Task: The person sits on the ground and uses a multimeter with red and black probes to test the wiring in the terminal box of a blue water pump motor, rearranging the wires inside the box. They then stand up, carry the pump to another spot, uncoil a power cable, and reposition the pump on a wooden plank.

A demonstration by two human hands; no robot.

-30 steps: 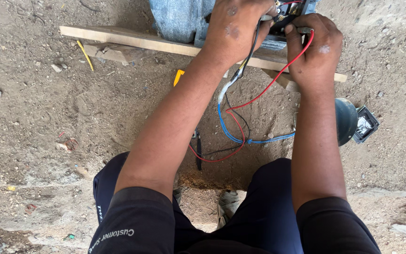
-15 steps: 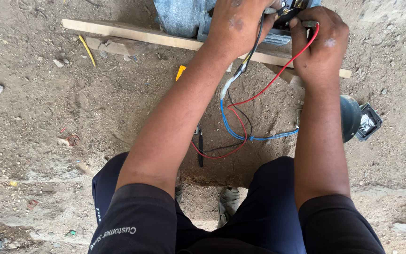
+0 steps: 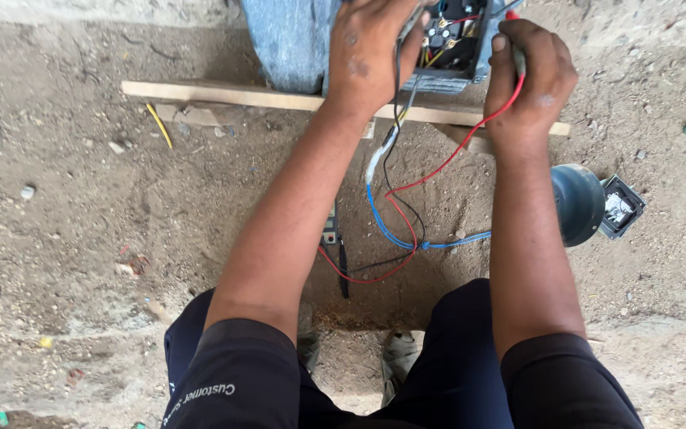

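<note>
My left hand (image 3: 371, 52) grips a black test lead (image 3: 396, 151) at the edge of an open terminal box (image 3: 450, 40) with black terminals and coloured wires inside. My right hand (image 3: 529, 75) pinches a red probe whose red lead (image 3: 438, 171) loops down to the ground. The probe tip sits at the box's right side. Both leads run back to a small meter (image 3: 329, 230) lying on the dirt, partly hidden under my left forearm. A blue cable (image 3: 391, 230) climbs from the ground toward the box.
The box sits on a blue-grey machine body (image 3: 291, 44) resting on a wooden plank (image 3: 224, 94). A dark round cap (image 3: 577, 202) and a small open square box (image 3: 622, 206) lie at the right. Loose dirt, pebbles and a yellow wire scrap (image 3: 159, 125) lie around.
The view has tilted up, so both hands and the terminal box show more fully. My hands stay at the box, holding the same leads.
</note>
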